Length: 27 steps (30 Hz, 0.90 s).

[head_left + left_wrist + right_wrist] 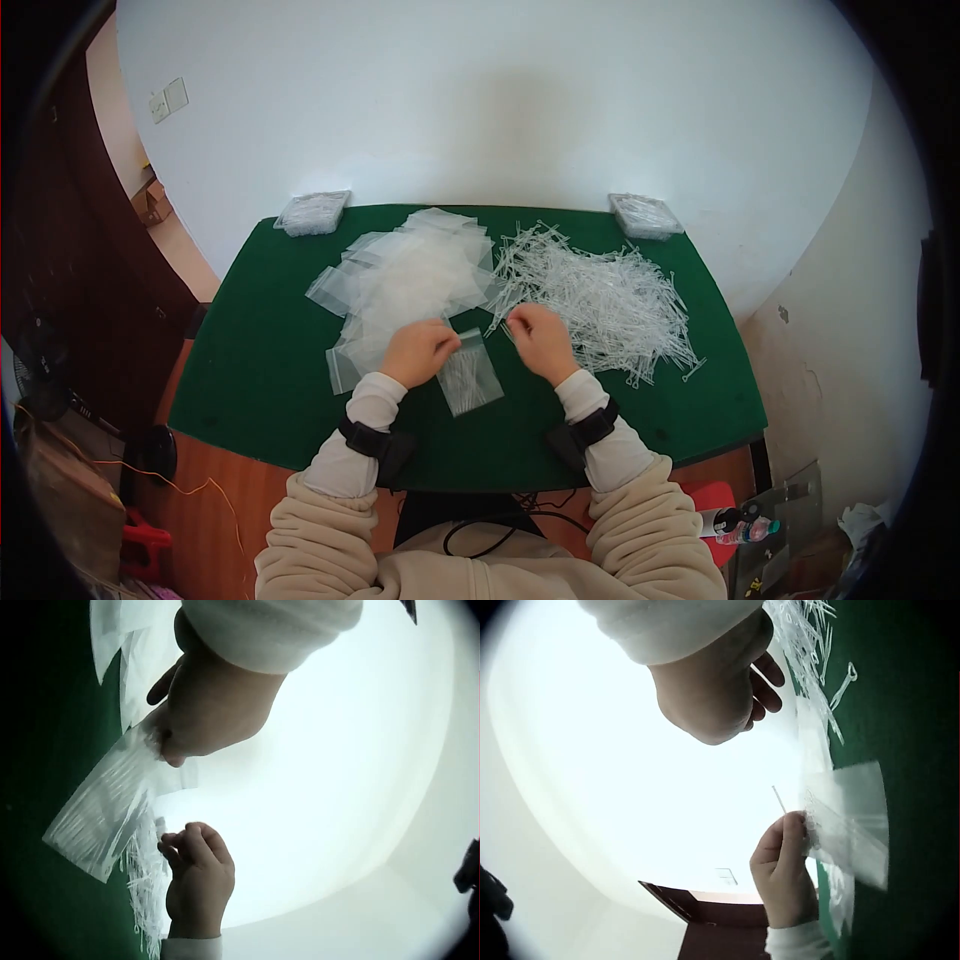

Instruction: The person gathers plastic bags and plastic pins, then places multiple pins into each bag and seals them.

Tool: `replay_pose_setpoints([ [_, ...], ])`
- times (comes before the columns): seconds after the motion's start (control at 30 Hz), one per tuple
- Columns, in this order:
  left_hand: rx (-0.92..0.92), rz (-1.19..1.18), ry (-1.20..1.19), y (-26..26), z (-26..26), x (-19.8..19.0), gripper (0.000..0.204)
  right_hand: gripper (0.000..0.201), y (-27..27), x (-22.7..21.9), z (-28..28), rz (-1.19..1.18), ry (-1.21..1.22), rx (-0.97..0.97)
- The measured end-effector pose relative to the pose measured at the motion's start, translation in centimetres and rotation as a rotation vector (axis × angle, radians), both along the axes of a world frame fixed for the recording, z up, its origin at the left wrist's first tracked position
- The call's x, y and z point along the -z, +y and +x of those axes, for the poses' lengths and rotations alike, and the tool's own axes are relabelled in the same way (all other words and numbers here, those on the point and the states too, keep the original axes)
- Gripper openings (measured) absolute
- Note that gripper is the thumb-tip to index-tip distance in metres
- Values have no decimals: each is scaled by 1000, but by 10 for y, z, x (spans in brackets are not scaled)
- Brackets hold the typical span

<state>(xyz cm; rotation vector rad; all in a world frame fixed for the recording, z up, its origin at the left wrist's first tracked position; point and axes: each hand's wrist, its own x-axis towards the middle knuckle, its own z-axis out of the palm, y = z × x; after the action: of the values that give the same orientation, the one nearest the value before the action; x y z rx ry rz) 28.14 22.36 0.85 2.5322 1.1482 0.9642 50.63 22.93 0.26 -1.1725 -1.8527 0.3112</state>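
Note:
The left hand (pixel 420 352) pinches the top edge of a clear zip bag (pixel 470 380) that holds several thin clear sticks. In the left wrist view the bag (pixel 101 810) hangs tilted from the left hand's fingers (pixel 174 754). To its right, the right hand (pixel 541 342) is apart from the bag, at the near left edge of a pile of clear looped sticks (pixel 610 300). The right wrist view shows its fingers (pixel 766 690) loosely bent, with nothing visible in them. Behind the left hand lies a heap of empty clear bags (pixel 415 270).
Two wrapped clear packs stand at the back corners of the green table (pixel 250 350), one at the left (pixel 313 212) and one at the right (pixel 645 216). A white wall (pixel 500 120) rises behind. A bottle (pixel 748 531) is low at the right, beside the table.

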Motion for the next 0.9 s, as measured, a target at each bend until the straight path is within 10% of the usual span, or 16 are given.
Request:
replay_pose_setpoints([
  [0.37,-110,-367,-689,0,-2,-9,16,15,3,20,-12,-358,313,-348],
  [0.9,13,-628,-872,7,-9,-5,16,10,-2,4,-11,-601,645,-335],
])
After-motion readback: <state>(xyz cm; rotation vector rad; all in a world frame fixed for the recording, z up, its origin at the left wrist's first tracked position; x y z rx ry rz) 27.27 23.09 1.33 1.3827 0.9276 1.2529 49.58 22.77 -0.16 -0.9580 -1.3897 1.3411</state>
